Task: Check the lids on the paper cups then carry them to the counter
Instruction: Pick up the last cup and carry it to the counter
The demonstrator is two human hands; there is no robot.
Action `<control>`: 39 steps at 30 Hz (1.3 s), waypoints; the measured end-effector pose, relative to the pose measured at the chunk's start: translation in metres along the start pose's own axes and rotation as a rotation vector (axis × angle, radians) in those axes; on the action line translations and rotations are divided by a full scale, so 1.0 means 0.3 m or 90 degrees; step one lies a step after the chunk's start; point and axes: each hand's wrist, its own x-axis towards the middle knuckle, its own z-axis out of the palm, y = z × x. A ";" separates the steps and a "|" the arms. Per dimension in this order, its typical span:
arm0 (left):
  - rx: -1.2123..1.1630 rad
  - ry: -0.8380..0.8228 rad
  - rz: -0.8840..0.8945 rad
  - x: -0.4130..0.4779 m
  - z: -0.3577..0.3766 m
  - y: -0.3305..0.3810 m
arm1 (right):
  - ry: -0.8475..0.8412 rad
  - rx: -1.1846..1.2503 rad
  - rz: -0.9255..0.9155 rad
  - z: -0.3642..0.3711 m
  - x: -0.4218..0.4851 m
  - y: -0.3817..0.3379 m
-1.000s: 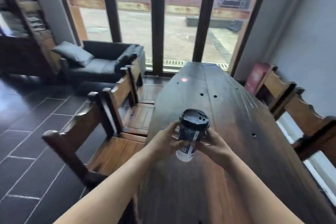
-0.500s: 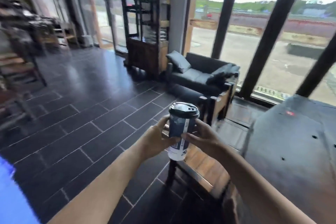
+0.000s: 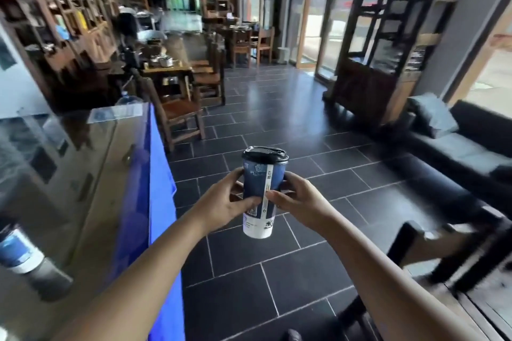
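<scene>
I am holding the paper cup [image 3: 261,191] in both hands, in the air above the dark tiled floor [image 3: 277,271], off to the right of the counter [image 3: 83,174] and apart from its blue front panel. The cup is standing close to upright. Its long axis is running top to bottom, the black lid [image 3: 265,154] is pointing up and the narrower white base is pointing down at the tiles. The base is leaning very slightly toward the counter. The white printed strip down the blue side is facing me.

My left hand [image 3: 224,203] is grasping the cup on the side nearer the counter, with the thumb lying across the front and the fingers curling round behind. My right hand [image 3: 299,199] is grasping the side away from the counter, with its thumb tip pressing beside the white strip and the fingers wrapping the far side. The lid is sitting level on the rim as far as I am able to see.

At the near end of the counter a second blue-labelled cup [image 3: 19,252] is showing, too blurred for me to tell how it is standing. Beyond the counter's far end a wooden chair [image 3: 177,111] is standing, and well to the right of the counter a black sofa [image 3: 471,147] is sitting by the windows.
</scene>
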 end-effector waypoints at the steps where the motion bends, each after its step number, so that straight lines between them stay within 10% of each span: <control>1: -0.001 0.015 -0.016 0.017 -0.024 -0.025 | -0.023 0.003 -0.006 0.016 0.057 0.011; 16: -0.062 0.299 -0.216 0.341 -0.350 -0.312 | -0.350 0.095 -0.058 0.281 0.917 0.048; 39: -0.125 0.741 -0.481 0.051 -1.117 -1.037 | -0.837 -0.052 -0.092 1.732 1.613 -0.098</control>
